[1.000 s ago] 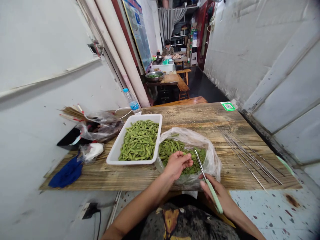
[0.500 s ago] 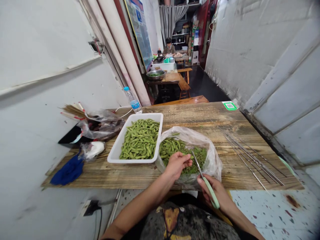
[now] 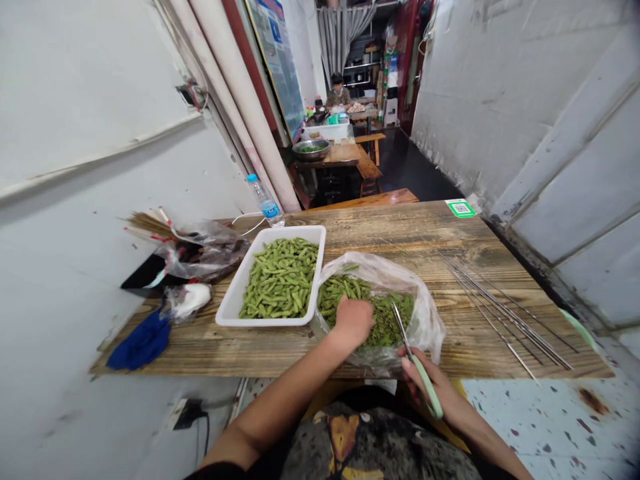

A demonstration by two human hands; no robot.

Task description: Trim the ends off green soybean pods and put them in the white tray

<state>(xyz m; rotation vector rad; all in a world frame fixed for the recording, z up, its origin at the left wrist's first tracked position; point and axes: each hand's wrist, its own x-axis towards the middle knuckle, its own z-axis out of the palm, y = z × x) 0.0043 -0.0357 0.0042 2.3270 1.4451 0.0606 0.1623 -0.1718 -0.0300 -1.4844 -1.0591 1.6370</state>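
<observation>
A clear plastic bag (image 3: 429,320) lies open on the table, full of green edamame pods (image 3: 345,290) and small green trimmings (image 3: 383,320). Over the pods, my left hand (image 3: 354,320) is closed, its bent fingers pointing down into the bag; whatever is in them is hidden. My right hand (image 3: 425,377) grips scissors (image 3: 423,380) with light green handles, their blades pointing up over the bag's right part. Left of the bag stands a white tray (image 3: 227,300) heaped with edamame pods (image 3: 283,277).
Several metal skewers (image 3: 505,313) lie on the wooden table (image 3: 280,353) at right. A water bottle (image 3: 269,205) stands behind the tray. Wooden sticks (image 3: 147,225), plastic wrapping and a blue cloth (image 3: 143,340) sit at left. Farther back, a person (image 3: 338,93) sits at another table.
My left hand has turned over and lowered into the pods, its fingers now out of sight. The scissors have shifted slightly right and stay in my right hand.
</observation>
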